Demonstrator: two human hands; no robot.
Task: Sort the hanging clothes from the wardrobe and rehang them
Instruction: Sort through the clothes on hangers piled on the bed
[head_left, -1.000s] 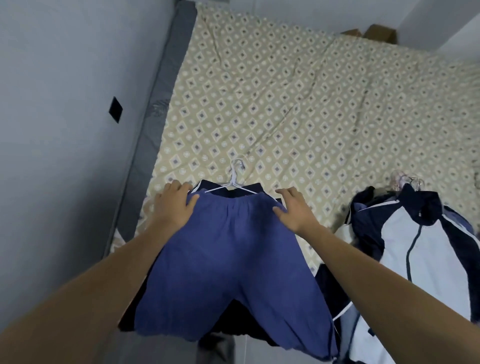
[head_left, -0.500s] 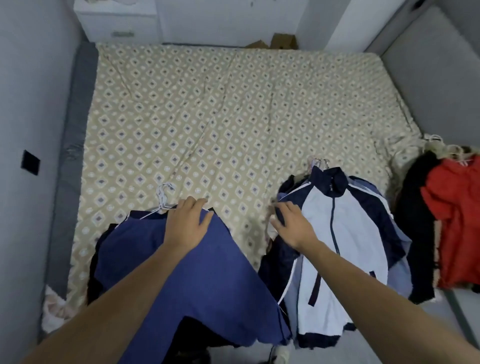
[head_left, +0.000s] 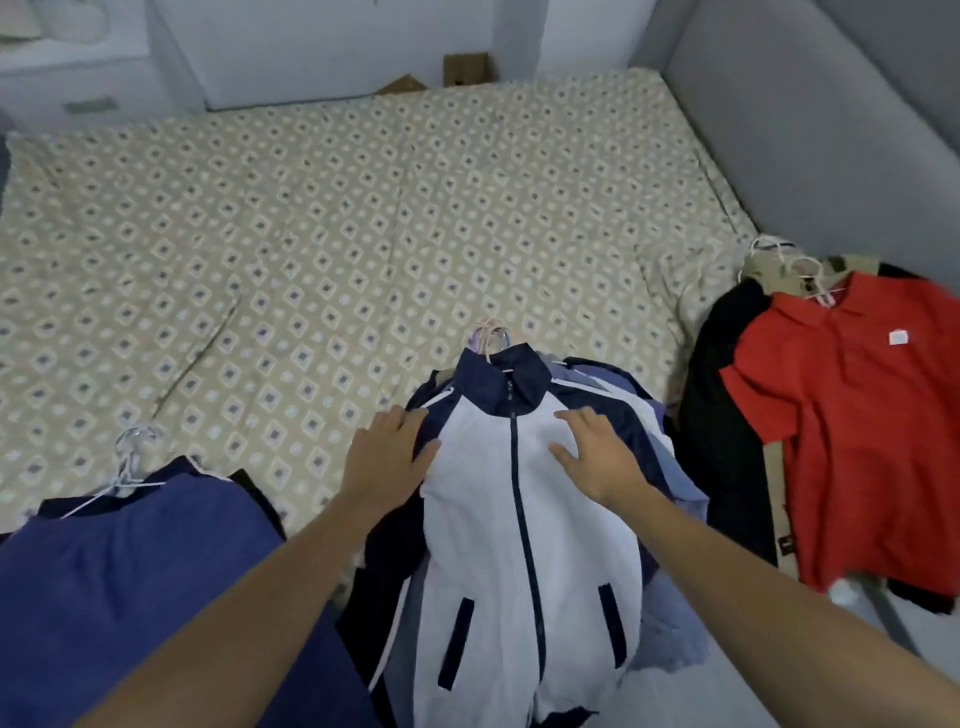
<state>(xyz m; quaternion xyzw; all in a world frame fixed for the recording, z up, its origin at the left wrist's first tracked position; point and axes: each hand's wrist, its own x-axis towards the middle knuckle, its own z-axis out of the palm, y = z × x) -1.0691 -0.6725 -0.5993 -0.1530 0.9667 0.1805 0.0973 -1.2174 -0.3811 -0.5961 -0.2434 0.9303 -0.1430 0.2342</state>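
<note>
Both hands have left the blue shorts (head_left: 156, 571); left hand (head_left: 387, 467) and right hand (head_left: 597, 457) rest flat, fingers relaxed, grasping nothing, on the jacket (head_left: 524, 519) topping the bed's (head_left: 363, 234) middle pile; sorting continues; next, probably grasp its hanger (head_left: 491, 338).

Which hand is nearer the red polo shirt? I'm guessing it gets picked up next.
Right. The right hand rests on the white-and-navy jacket, on the side toward the red polo shirt; the left hand lies farther away.

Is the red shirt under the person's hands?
No, the red shirt lies off to the right, while both hands, left and right, rest on the white and navy jacket.
</note>
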